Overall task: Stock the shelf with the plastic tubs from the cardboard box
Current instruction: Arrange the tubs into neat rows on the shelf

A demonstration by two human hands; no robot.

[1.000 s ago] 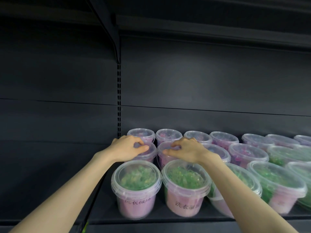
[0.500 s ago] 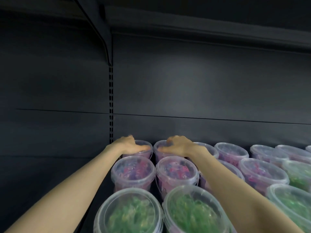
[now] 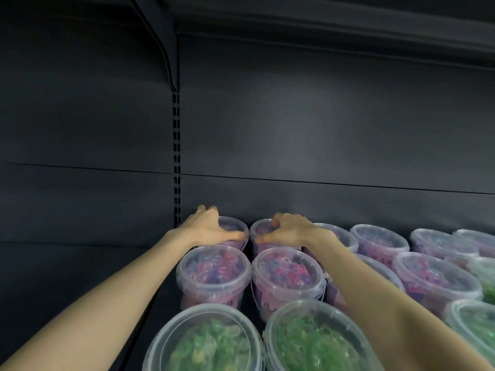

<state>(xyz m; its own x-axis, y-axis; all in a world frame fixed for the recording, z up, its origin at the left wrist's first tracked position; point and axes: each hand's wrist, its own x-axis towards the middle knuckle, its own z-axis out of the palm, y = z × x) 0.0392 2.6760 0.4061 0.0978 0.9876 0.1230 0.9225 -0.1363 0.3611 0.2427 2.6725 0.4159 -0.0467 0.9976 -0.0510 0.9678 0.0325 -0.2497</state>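
Observation:
Clear plastic tubs with lids stand in rows on the dark shelf (image 3: 160, 293). My left hand (image 3: 207, 227) grips the lid of the back-left pink tub (image 3: 237, 226), thumb along its front rim and fingers over the far edge. Beside it, my right hand (image 3: 288, 230) grips the neighbouring back-row pink tub (image 3: 261, 229) the same way. In front of them stand two pink tubs (image 3: 214, 269) (image 3: 288, 271), and closest to me two green tubs (image 3: 206, 341) (image 3: 316, 341). The cardboard box is out of view.
More pink tubs (image 3: 379, 239) and green tubs (image 3: 482, 274) fill the shelf to the right. A slotted upright (image 3: 176, 156) runs up the back panel just left of the tubs. A bracket (image 3: 168, 49) and an upper shelf hang overhead.
Both hands moved from the middle-row tubs back to the rear-row tubs against the back panel. The view has come closer, so the front green tubs now sit at the bottom edge.

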